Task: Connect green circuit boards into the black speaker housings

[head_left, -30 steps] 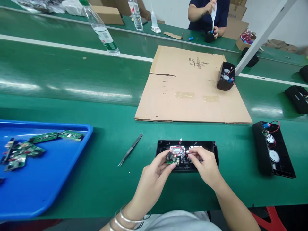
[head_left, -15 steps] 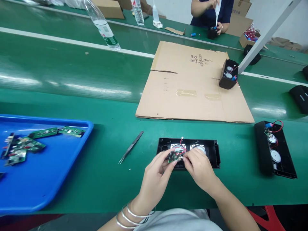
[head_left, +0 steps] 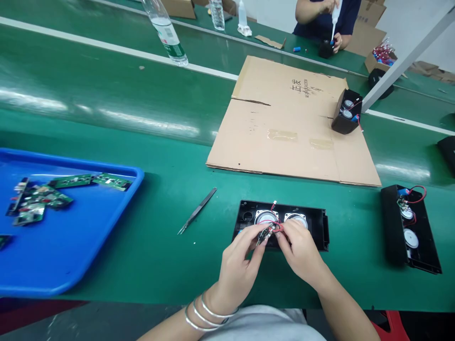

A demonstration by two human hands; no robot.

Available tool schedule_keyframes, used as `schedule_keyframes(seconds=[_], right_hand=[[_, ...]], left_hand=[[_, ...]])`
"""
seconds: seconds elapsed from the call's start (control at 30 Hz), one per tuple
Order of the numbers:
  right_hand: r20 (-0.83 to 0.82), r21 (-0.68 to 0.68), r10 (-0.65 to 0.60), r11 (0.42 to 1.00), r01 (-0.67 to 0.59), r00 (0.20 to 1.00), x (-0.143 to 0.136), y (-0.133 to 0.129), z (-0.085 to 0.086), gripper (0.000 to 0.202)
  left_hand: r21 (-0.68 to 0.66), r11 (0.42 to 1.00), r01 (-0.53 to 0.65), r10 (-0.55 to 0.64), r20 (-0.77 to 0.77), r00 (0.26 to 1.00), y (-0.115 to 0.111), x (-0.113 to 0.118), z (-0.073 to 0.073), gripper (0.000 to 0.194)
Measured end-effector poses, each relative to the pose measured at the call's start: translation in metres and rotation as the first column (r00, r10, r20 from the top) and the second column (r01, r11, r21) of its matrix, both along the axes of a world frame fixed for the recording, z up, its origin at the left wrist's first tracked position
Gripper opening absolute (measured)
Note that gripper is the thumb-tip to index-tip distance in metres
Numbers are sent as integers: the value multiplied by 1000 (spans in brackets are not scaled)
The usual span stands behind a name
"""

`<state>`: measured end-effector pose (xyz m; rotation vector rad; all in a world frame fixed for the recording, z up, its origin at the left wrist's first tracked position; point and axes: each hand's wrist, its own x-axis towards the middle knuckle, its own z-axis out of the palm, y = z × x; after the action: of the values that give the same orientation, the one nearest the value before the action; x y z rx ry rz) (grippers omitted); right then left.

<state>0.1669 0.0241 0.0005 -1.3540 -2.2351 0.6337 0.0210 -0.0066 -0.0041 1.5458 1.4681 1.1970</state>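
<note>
My left hand [head_left: 241, 255] pinches a small circuit board [head_left: 263, 235] between thumb and fingers, tilted nearly edge-on. My right hand [head_left: 299, 246] is closed on thin red and black wires [head_left: 277, 227] at the board's right side. Whether a plug sits in the right fingertips is hidden. Both hands are over a black speaker housing [head_left: 316, 227] lying flat, with two round speakers [head_left: 296, 219] in it. Another wire end with a white plug [head_left: 273, 204] sticks up at the housing's far edge. Metal tweezers [head_left: 197, 211] lie to the left of the housing.
On the left, a blue tray [head_left: 117, 208] holds several green circuit boards [head_left: 53, 195]. A second speaker housing [head_left: 394, 227] stands at right; another [head_left: 346, 113] rests on flat cardboard [head_left: 295, 151]. A water bottle [head_left: 166, 35] stands beyond. Across the bench, a person [head_left: 325, 23] works with a white bottle.
My left hand has turned the circuit board from face-up to nearly edge-on. My right hand stays close beside it, with the red wires now at its fingertips. The camera view has shifted slightly.
</note>
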Motion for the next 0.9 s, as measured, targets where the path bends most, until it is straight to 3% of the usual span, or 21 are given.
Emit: schedule_keyframes(seconds=[0.23, 0.5, 0.67, 0.77, 0.9], right_hand=[[-33, 160, 38, 987, -32, 999, 7, 2, 2, 24], [11, 123, 111, 986, -111, 994, 8, 6, 7, 29], [-79, -40, 106, 993, -110, 991, 13, 25, 15, 20], [74, 40, 13, 999, -16, 997, 7, 41, 12, 25], [351, 192, 8, 978, -80, 936, 1, 53, 9, 22]], left_hand=[[-43, 997, 58, -56, 32, 998, 3, -6, 6, 21], [-9, 995, 97, -97, -29, 995, 4, -6, 5, 21], [-60, 997, 53, -53, 7, 999, 2, -12, 12, 21], [-157, 985, 72, -68, 33, 997, 0, -19, 18, 21], [-182, 978, 99, -93, 38, 995, -1, -24, 21, 20]])
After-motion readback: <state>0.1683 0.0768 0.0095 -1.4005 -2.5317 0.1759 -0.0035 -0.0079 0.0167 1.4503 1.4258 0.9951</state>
